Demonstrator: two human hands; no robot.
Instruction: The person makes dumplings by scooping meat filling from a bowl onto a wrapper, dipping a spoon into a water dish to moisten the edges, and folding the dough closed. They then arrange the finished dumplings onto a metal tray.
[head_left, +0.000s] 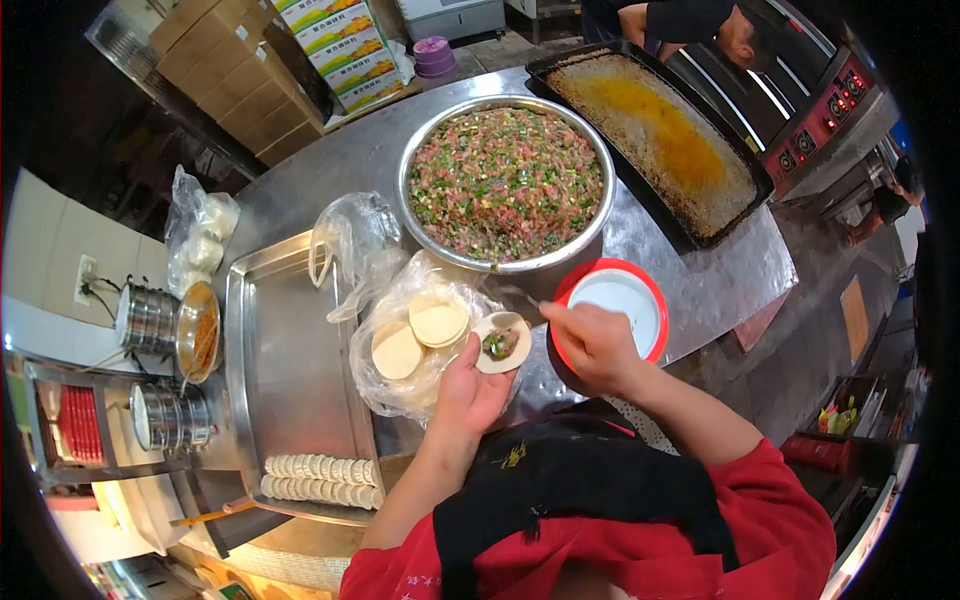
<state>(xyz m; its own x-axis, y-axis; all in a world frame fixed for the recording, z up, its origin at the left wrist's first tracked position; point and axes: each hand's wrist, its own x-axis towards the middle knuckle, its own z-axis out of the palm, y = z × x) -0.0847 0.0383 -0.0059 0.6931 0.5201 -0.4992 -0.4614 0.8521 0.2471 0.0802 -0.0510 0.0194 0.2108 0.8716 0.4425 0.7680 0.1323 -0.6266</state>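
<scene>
A round dough wrapper (516,362) with a small heap of green and pink filling (499,344) on it lies in my left hand (473,388), thumb at its edge. My right hand (597,345) is closed around the handle of a thin metal utensil (520,293), its far end pointing left near the wrapper. Beneath that hand is a red-rimmed bowl (655,300) with whitish contents. A large steel bowl (408,190) of chopped filling stands beyond both hands. Stacked wrappers (437,320) rest on a plastic bag (385,395) left of my left hand.
A steel tray (300,370) at the left holds rows of folded dumplings (320,480). A black baking pan (640,150) stands at the back right. Boxes (345,60) are behind the table. Another person (700,25) bends over at the upper right.
</scene>
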